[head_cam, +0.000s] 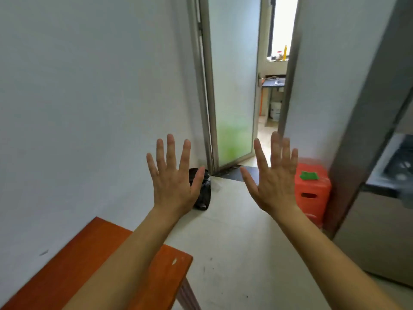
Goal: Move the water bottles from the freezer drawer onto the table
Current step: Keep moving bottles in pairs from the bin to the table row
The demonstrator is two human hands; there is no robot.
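Both hands are raised in front of me, backs toward the camera and fingers spread. My left hand (pixel 173 175) and my right hand (pixel 273 175) hold nothing. An orange-brown wooden table (pixel 73 260) stands at the lower left against the white wall, with my left forearm passing over its corner. The grey fridge (pixel 366 153) stands at the right edge, and an opened compartment (pixel 393 168) shows there, blurred. No water bottle is visible.
A black bag (pixel 204 198) lies on the floor by the wall behind my left hand. An orange plastic stool (pixel 312 191) with a green item on top stands beside the fridge. A frosted glass door (pixel 232 86) stands ajar ahead, leading into another room.
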